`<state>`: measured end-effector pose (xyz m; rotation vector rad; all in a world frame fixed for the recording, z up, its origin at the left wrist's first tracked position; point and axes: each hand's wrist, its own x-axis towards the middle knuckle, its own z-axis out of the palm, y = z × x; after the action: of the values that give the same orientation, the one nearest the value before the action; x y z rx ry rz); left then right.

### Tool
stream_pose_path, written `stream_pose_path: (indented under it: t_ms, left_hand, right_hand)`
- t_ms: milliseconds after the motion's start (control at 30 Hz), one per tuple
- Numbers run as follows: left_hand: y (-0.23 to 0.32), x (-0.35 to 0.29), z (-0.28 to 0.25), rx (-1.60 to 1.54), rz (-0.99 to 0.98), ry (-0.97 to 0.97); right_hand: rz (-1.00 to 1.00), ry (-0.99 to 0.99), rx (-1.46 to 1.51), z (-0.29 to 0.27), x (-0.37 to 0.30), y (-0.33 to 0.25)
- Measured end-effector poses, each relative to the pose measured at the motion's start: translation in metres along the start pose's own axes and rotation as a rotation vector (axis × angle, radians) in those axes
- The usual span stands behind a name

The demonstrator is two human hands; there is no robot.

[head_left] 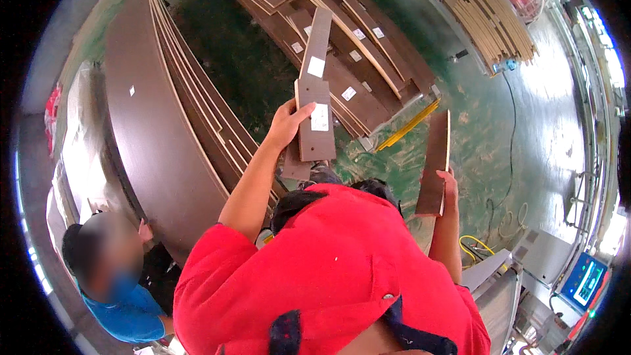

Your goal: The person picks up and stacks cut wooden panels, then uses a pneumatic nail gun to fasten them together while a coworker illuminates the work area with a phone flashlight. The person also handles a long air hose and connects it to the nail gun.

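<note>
A scuffed green floor (473, 102) spreads through a room holding, from left to right, a person in blue (128, 312), large leaning brown panels (148, 118), low stacks of brown panels (368, 82), piled tan strips (496, 23) and a blue-framed screen (584, 281). White labels (131, 91) mark several panels, their print too small to read. The left hand (284, 126) has its fingers closed on a labelled brown board (317, 143), thumb on its face, another board (319, 29) showing past its far end, while the right hand's (450, 190) fingers grip a narrow brown board (435, 158) near its lower end, well apart.
</note>
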<state>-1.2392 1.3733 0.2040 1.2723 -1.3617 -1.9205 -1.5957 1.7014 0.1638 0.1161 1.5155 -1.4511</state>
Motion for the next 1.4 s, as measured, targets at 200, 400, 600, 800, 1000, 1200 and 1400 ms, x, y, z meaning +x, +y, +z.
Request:
stream_pose_path:
  t_ms: [200,400,600,800,1000,1200,1400]
  left_hand:
    - [0.004,0.083,0.033,-0.197,-0.057,-0.013]
    - [-0.052,0.194,0.117,-0.149,-0.038,0.059]
    - [-0.052,0.28,0.205,-0.265,-0.062,0.216]
    - [-0.068,0.375,0.286,-0.35,0.056,0.346]
    - [-0.077,0.466,0.327,-0.357,-0.003,0.439]
    - [-0.12,0.515,0.347,-0.464,0.08,0.466]
    - [-0.141,0.514,0.357,-0.542,-0.183,0.514]
  right_hand:
    - [-0.065,0.009,-0.015,0.03,-0.005,-0.046]
    - [0.015,0.122,-0.044,-0.026,0.044,-0.059]
    - [0.04,0.107,-0.004,-0.101,0.116,-0.095]
    - [0.188,0.1,0.007,-0.132,0.168,-0.169]
    - [0.293,0.171,-0.07,-0.173,0.226,-0.195]
    - [0.383,0.211,0.005,-0.2,0.237,-0.183]
    - [0.447,0.218,0.015,-0.191,0.237,-0.183]
